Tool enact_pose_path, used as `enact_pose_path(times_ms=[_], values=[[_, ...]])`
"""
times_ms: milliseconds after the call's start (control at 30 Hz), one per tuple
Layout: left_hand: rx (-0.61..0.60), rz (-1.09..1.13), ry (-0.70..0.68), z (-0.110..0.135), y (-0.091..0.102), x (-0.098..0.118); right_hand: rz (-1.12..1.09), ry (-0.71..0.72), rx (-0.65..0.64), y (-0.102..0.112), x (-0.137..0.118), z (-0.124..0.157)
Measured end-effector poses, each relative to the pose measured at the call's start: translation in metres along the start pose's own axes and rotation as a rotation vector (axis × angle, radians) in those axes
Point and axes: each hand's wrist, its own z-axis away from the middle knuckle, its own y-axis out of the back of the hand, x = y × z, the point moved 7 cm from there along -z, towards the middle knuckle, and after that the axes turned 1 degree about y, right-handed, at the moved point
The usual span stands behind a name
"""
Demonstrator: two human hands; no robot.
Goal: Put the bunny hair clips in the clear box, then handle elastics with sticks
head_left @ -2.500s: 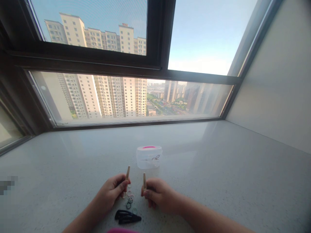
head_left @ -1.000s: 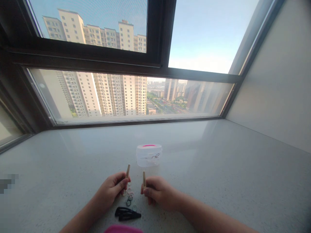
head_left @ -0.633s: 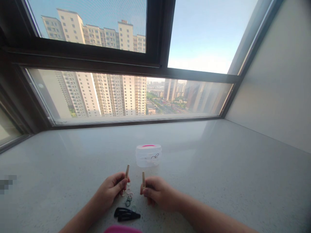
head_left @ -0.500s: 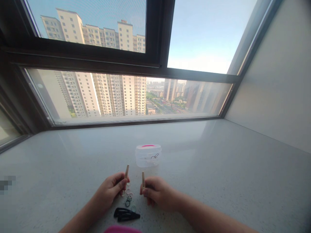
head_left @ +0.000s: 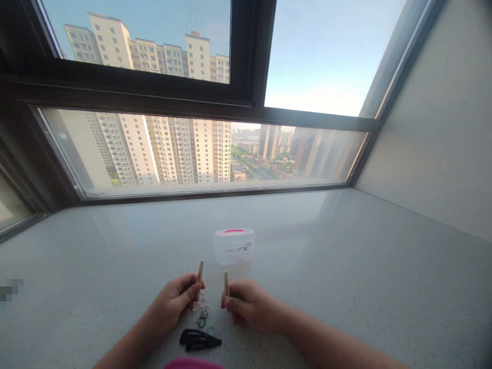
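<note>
A pale gray surface [head_left: 96, 256] runs along under a big window [head_left: 200, 148], and tall buildings show outside. Low in the middle, the left hand [head_left: 175, 305] rests on the surface with its grip closed around a small tan clip [head_left: 200, 271]. The clip sticks up out of the fingers and leans a little to the right. Just right of this hand, between the two hands, lies a small bunch of tiny hair bands [head_left: 202, 313], some pale and some dark; they are too small to count. Near the bottom edge, below the bands, two black hair clips [head_left: 198, 340] lie flat, touching each other, with their tips pointing right. A bit of something pink [head_left: 192, 364] peeks in at the very bottom edge, and it is too cut off to tell what it is. Next comes the right hand [head_left: 249, 307], also resting on the surface, with its grip closed around a second tan clip [head_left: 226, 284] that stands almost straight up. The two tan clips are near each other but do not touch. Beyond the hands, a little to the right of the middle, sits a small clear box [head_left: 234, 247] with a pink top and a dark hair band inside. On the far right a plain light wall [head_left: 430, 143] rises from the surface.
</note>
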Motion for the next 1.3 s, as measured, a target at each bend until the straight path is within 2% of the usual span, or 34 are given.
enact_pose_path(times_ms=[1300], values=[[-0.016, -0.015, -0.021, -0.0011, -0.0003, -0.0019, -0.022, 0.012, 0.003, -0.0003, -0.0013, 0.0007]])
